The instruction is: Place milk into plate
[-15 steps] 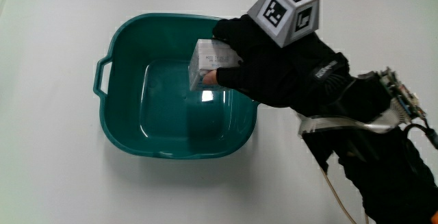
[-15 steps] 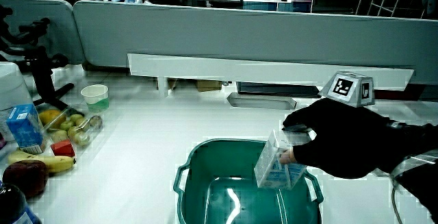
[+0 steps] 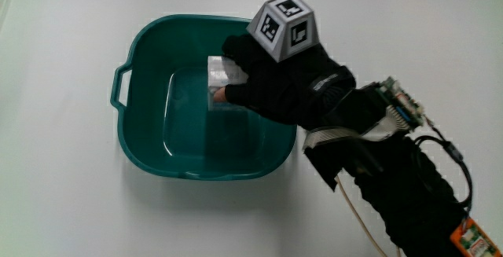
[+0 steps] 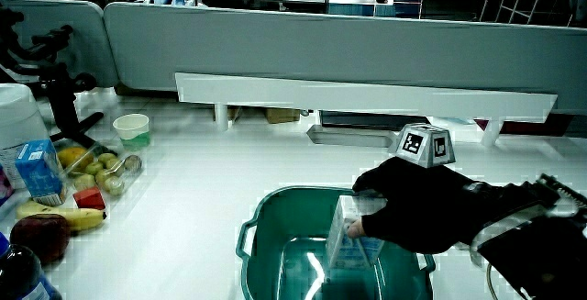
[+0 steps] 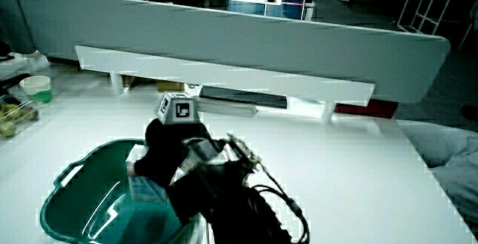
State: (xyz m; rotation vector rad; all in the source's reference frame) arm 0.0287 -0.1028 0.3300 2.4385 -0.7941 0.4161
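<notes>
A small white and blue milk carton point(image 3: 221, 76) stands upright inside the teal tub point(image 3: 141, 147), low over its floor or on it; I cannot tell which. The gloved hand point(image 3: 275, 88) is shut on the carton, its fingers wrapped over the carton's top and side. The patterned cube point(image 3: 284, 26) sits on the hand's back. In both side views the milk carton point(image 4: 350, 238) point(image 5: 146, 188) is down between the walls of the tub point(image 4: 275, 210) point(image 5: 63, 207), with the hand point(image 4: 408, 204) point(image 5: 168, 151) on it. The black forearm reaches in over the tub's rim.
In a side view, fruit in a clear tray point(image 4: 96, 172), a banana point(image 4: 69, 217), a red apple point(image 4: 35, 236), a blue carton point(image 4: 37, 170) and a pale green cup point(image 4: 132, 128) lie beside the tub. A low grey partition point(image 4: 321, 52) and a white rail point(image 4: 367, 94) close the table's edge.
The hand has carried the milk carton from over the tub's rim down and inward, deeper into the tub. The carton now stands more upright.
</notes>
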